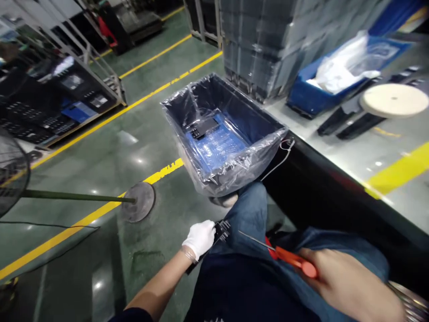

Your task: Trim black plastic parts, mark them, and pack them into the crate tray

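My left hand (200,239), in a white glove, is closed round a black plastic part (221,230). Short prongs stick out at the part's near-knee end, and its dark body runs back under my wrist. Bare, my right hand (342,277) grips an orange-handled tool with a long thin blade (291,259). Its blade points left toward the black part, with a gap between them over my thigh. Beyond my knee stands a dark bin (268,118) lined with clear plastic film. Inside the bin, a similar black part (204,128) lies on a blue surface.
A fan's round base (138,202) and pole stand on the left floor. Stacked grey crates (254,44) rise behind the bin. To the right are a blue bin (304,91) with white bags and a round stool seat (395,100). A loaded rack (77,89) stands far left.
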`<state>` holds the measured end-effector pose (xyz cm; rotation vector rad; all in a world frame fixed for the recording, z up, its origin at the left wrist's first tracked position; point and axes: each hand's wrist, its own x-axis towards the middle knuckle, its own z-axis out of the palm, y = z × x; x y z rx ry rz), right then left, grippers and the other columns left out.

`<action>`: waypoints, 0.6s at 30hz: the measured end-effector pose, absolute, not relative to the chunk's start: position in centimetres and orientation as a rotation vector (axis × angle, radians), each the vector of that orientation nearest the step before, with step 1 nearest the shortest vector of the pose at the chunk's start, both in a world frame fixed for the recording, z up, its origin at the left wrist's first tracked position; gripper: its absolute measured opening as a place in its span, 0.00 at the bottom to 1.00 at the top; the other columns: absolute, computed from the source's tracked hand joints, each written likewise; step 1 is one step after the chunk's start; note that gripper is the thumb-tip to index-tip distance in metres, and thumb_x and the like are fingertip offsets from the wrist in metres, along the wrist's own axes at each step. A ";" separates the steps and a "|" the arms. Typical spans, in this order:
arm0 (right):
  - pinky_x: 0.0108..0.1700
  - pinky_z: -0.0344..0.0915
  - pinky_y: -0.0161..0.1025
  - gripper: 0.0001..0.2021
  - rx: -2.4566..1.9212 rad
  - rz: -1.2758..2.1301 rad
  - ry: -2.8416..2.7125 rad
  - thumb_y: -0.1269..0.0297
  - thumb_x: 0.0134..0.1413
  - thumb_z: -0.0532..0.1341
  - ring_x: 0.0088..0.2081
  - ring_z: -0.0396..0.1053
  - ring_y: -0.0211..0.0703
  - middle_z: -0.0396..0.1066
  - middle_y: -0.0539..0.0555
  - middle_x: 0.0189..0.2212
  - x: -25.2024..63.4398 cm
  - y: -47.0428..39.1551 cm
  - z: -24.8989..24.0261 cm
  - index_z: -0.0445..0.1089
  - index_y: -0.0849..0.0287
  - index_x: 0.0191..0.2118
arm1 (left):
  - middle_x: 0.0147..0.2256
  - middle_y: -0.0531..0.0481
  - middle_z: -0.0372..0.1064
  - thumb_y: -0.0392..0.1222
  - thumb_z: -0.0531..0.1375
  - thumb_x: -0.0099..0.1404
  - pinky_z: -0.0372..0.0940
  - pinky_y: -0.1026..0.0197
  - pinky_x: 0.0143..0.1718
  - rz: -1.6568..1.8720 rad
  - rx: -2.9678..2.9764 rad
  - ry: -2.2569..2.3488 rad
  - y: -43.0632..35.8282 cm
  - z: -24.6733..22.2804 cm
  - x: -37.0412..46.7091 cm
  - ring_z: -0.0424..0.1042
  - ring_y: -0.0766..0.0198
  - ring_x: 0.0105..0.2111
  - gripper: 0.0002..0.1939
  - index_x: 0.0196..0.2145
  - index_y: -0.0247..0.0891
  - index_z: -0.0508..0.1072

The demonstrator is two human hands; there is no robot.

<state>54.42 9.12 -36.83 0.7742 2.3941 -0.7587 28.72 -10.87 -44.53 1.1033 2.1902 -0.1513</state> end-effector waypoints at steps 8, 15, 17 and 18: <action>0.39 0.64 0.44 0.12 0.681 -0.685 2.149 0.69 0.59 0.55 0.44 0.78 0.60 0.79 0.64 0.39 49.1 8.7 -37.9 0.77 0.62 0.41 | 0.42 0.43 0.76 0.42 0.46 0.74 0.65 0.57 0.45 -0.304 1.175 2.170 -12.1 -45.7 28.9 0.76 0.53 0.44 0.18 0.41 0.37 0.75; 0.39 0.64 0.43 0.11 0.713 -0.743 2.159 0.67 0.56 0.58 0.44 0.78 0.60 0.79 0.65 0.38 48.1 8.7 -40.0 0.79 0.62 0.38 | 0.42 0.42 0.75 0.41 0.46 0.73 0.64 0.55 0.46 -0.298 1.176 2.149 -12.1 -46.0 29.3 0.76 0.52 0.45 0.18 0.40 0.36 0.75; 0.38 0.65 0.42 0.10 0.725 -0.754 2.178 0.68 0.55 0.60 0.41 0.78 0.58 0.80 0.64 0.36 48.9 8.7 -39.9 0.79 0.61 0.36 | 0.42 0.41 0.75 0.41 0.46 0.73 0.65 0.54 0.47 -0.267 1.147 2.151 -12.0 -45.9 29.4 0.76 0.50 0.45 0.18 0.41 0.36 0.75; 0.36 0.65 0.41 0.08 0.734 -0.758 2.197 0.68 0.54 0.61 0.39 0.79 0.56 0.80 0.62 0.34 49.5 8.7 -39.8 0.79 0.60 0.34 | 0.42 0.40 0.75 0.41 0.45 0.73 0.65 0.52 0.47 -0.246 1.123 2.157 -11.9 -45.8 29.5 0.76 0.49 0.45 0.19 0.41 0.35 0.75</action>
